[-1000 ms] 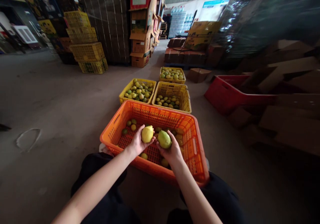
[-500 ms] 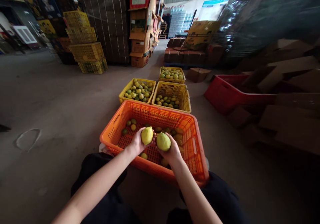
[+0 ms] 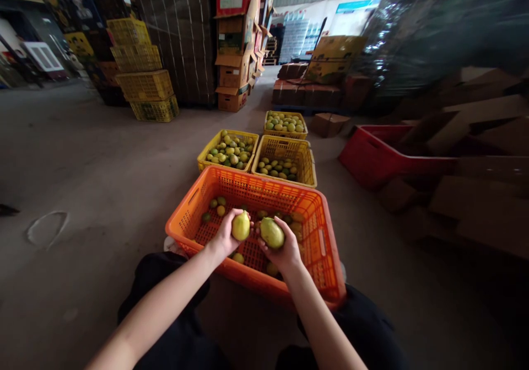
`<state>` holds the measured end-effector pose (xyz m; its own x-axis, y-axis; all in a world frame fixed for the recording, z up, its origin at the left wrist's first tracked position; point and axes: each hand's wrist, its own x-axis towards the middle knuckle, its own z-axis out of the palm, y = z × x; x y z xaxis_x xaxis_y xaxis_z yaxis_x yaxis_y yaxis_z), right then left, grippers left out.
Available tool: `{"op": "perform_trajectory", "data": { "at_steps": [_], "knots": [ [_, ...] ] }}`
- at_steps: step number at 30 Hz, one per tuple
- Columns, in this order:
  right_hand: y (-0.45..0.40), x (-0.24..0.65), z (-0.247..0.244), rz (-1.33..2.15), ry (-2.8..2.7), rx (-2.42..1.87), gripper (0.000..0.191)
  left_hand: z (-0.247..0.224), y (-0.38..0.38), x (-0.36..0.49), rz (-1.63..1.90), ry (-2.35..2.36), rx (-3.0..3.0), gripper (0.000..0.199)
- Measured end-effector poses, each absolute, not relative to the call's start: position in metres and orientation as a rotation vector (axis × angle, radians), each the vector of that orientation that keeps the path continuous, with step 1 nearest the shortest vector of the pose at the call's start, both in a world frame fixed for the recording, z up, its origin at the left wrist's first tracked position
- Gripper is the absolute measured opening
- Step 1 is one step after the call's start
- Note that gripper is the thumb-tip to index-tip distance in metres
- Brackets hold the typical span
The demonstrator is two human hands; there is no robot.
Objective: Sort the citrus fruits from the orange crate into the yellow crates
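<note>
Fingers of the left hand [image 3: 225,236] curl around a yellow fruit [image 3: 241,226], while those of the right hand [image 3: 289,250] cup a greener fruit [image 3: 271,234] just beside it, not touching. Both are held above an open orange crate [image 3: 252,279] with more fruit loose inside. Gentle, even pressure should suit these rounded shapes, and staying low over the crate would soften any slip. Beyond, three yellow crates [image 3: 306,161] of fruit stand on the floor [image 3: 103,166].
</note>
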<state>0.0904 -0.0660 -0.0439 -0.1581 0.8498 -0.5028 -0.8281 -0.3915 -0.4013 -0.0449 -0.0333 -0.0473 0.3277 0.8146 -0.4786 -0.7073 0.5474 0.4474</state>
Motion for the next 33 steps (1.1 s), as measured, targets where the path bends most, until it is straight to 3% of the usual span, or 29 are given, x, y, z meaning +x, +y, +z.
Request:
{"op": "perform_trajectory", "data": {
  "at_steps": [19, 24, 29, 33],
  "knots": [
    [-0.063, 0.093, -0.055, 1.753, 0.005, -0.825, 0.010, -0.049, -0.032, -0.046, 0.986, 0.797, 0.069, 0.009],
    [-0.068, 0.096, -0.052, 1.948, -0.319, -0.666, 0.031, -0.047, -0.033, -0.043, 0.984, 0.767, 0.119, 0.008],
    [-0.069, 0.090, -0.047, 1.835, -0.254, -0.770, 0.016, -0.041, -0.035, -0.044, 0.962, 0.785, 0.143, 0.022],
    [-0.066, 0.089, -0.049, 1.837, -0.231, -0.795, 0.015, -0.042, -0.035, -0.047, 0.967, 0.769, 0.138, 0.019]
  ]
}}
